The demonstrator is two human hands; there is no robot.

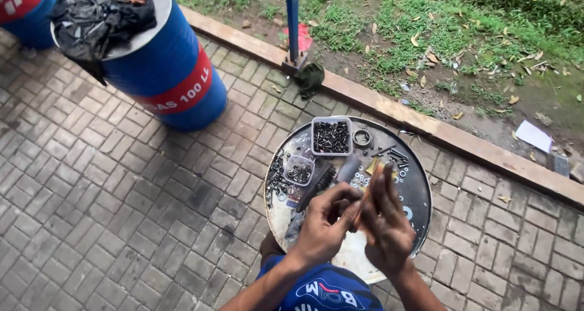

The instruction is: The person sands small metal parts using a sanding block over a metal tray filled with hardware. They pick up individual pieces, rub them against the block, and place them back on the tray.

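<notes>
Head camera is looking straight down on two hands meeting over a round metal drum top. The left hand and the right hand are both closing around a thin orange-brown stick-like tool, the left gripping it from the side, the right laying its fingers along it. Its long axis is running up and slightly to the right, away from the person's body, with the far end poking out past the fingertips; both hands are touching it, neither nearer than the other. What kind of tool it is cannot be told.

Just beyond the hands, a black brush is lying on the drum top, with a small clear tub of screws beside it and a larger tray of dark bolts farther off, near a metal ring. Loose washers are scattered around them.

The drum is standing on grey paving bricks. A blue barrel is standing well apart to the upper left, and a concrete kerb is separating the paving from grass.
</notes>
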